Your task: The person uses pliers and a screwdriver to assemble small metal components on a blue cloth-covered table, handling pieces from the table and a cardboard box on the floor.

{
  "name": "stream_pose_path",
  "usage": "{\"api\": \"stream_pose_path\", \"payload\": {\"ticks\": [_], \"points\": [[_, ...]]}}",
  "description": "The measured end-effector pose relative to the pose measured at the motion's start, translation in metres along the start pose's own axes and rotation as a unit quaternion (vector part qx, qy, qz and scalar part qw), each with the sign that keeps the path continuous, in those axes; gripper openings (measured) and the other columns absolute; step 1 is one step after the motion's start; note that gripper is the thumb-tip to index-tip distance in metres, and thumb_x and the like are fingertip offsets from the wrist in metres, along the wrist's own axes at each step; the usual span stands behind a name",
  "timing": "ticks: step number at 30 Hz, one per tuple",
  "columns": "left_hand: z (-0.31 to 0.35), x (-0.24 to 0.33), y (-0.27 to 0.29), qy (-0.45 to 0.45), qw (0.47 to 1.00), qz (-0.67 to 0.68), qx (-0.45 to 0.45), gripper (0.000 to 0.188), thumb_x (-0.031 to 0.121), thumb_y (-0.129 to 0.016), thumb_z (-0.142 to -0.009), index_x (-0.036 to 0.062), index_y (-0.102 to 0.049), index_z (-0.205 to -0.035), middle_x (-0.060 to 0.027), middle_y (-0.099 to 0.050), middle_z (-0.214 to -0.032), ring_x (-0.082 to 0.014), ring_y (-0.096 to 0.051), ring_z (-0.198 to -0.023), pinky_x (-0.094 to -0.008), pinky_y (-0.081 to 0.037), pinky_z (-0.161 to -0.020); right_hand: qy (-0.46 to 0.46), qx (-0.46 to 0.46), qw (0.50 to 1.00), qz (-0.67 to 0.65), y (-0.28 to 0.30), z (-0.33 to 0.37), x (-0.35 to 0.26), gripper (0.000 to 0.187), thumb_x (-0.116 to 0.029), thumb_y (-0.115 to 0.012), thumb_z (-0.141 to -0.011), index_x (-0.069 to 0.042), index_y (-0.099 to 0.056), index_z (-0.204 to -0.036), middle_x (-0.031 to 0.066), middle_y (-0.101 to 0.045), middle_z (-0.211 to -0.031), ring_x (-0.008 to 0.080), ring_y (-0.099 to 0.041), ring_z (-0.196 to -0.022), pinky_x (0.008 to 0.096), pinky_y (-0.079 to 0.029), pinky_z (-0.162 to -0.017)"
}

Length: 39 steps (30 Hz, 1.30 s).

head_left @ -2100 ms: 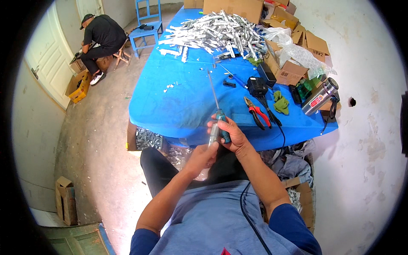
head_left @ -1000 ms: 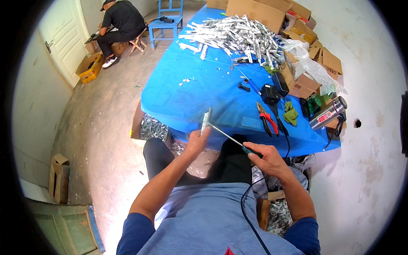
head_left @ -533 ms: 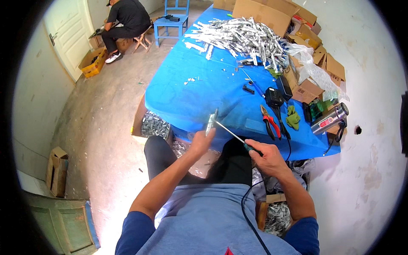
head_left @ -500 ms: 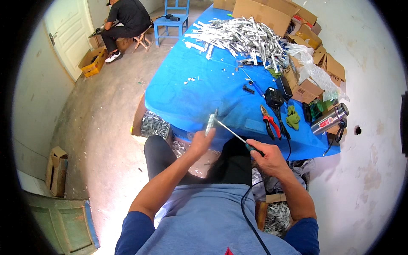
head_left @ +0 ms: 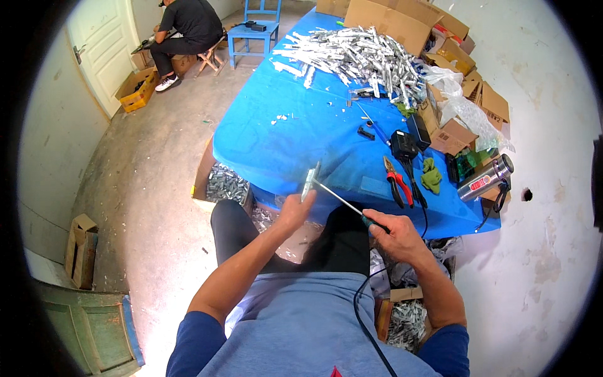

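Note:
Over my lap, at the table's near edge, my left hand [head_left: 295, 212] is closed around the lower end of a narrow silver-white piece [head_left: 309, 182] that points upward. My right hand [head_left: 399, 234] grips the dark green handle of a screwdriver [head_left: 340, 198]. Its long thin metal shaft slants up to the left, and the tip meets the right side of the silver piece. Whether the tip is inside the piece or only against it, I cannot tell. Farther back on the table lies a large heap of similar silver-white pieces [head_left: 370, 60].
On the blue-covered table [head_left: 257, 135] lie red-handled pliers [head_left: 398, 182], a black power adapter [head_left: 404, 144], a green cloth [head_left: 431, 176] and a steel flask [head_left: 485, 178]. Cardboard boxes [head_left: 389, 25] line its far side. A box of small metal parts [head_left: 226, 183] stands left. Another person [head_left: 190, 28] sits far left.
The screwdriver tip sits slightly lower along the silver piece. Both hands keep their grip, and the view has shifted a little.

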<state>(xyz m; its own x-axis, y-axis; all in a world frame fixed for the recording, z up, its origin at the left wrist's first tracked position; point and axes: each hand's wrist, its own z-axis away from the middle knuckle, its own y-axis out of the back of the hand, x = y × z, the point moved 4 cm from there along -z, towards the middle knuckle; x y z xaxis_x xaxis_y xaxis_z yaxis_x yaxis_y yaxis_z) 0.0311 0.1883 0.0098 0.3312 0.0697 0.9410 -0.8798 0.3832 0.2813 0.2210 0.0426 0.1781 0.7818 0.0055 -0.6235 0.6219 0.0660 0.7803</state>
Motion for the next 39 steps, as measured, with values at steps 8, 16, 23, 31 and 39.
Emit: {"api": "stream_pose_path", "payload": {"ticks": [8, 16, 23, 31, 39], "points": [[0.002, 0.002, -0.003, -0.042, 0.998, -0.035, 0.022, 0.065, 0.054, -0.050, -0.094, -0.0046, -0.055, -0.066, -0.0109, -0.050, -0.055, -0.0195, -0.050, -0.054, -0.0418, -0.040, -0.053, 0.027, -0.040, 0.997, 0.065, 0.021, -0.012, -0.028, 0.030, -0.015, -0.054, -0.089, -0.008, -0.060, -0.118, 0.0224, -0.064, -0.091, 0.0387, -0.063, -0.083, 0.0419, -0.050, -0.073], [0.002, 0.020, 0.001, 0.002, 0.998, -0.061, 0.023, 0.066, 0.052, -0.048, -0.093, -0.0099, -0.061, -0.074, -0.0263, -0.057, -0.063, -0.0381, -0.062, -0.064, -0.0491, -0.046, -0.060, 0.083, -0.052, 0.983, 0.152, 0.031, -0.032, -0.038, 0.030, -0.015, -0.053, -0.090, -0.008, -0.062, -0.117, 0.0216, -0.064, -0.085, 0.0388, -0.062, -0.076, 0.0407, -0.049, -0.068], [-0.011, 0.010, 0.002, 0.021, 0.996, -0.082, 0.014, 0.067, 0.052, -0.048, -0.092, -0.0105, -0.063, -0.076, -0.0295, -0.061, -0.068, -0.0416, -0.065, -0.066, -0.0498, -0.049, -0.061, 0.073, -0.069, 0.988, 0.119, 0.037, -0.053, -0.035, 0.032, -0.018, -0.050, -0.089, -0.009, -0.063, -0.117, 0.0220, -0.065, -0.087, 0.0386, -0.063, -0.080, 0.0424, -0.049, -0.073], [-0.014, 0.008, 0.000, 0.044, 0.997, -0.058, 0.006, 0.065, 0.053, -0.049, -0.090, -0.0096, -0.063, -0.079, -0.0300, -0.061, -0.072, -0.0446, -0.064, -0.076, -0.0506, -0.047, -0.069, 0.011, -0.128, 0.990, 0.051, 0.046, -0.068, -0.026, 0.037, -0.018, -0.053, -0.092, -0.008, -0.059, -0.127, 0.0017, -0.052, -0.064, 0.0090, -0.047, -0.053, 0.0270, -0.041, -0.052], [-0.016, 0.009, 0.004, 0.044, 0.995, -0.093, -0.014, 0.068, 0.054, -0.049, -0.090, -0.0120, -0.064, -0.082, -0.0333, -0.061, -0.076, -0.0468, -0.064, -0.081, -0.0509, -0.047, -0.072, 0.017, -0.123, 0.991, 0.047, 0.043, -0.065, -0.017, 0.037, -0.018, -0.052, -0.093, -0.009, -0.059, -0.128, -0.0011, -0.050, -0.064, 0.0073, -0.046, -0.054, 0.0250, -0.041, -0.051]]}}
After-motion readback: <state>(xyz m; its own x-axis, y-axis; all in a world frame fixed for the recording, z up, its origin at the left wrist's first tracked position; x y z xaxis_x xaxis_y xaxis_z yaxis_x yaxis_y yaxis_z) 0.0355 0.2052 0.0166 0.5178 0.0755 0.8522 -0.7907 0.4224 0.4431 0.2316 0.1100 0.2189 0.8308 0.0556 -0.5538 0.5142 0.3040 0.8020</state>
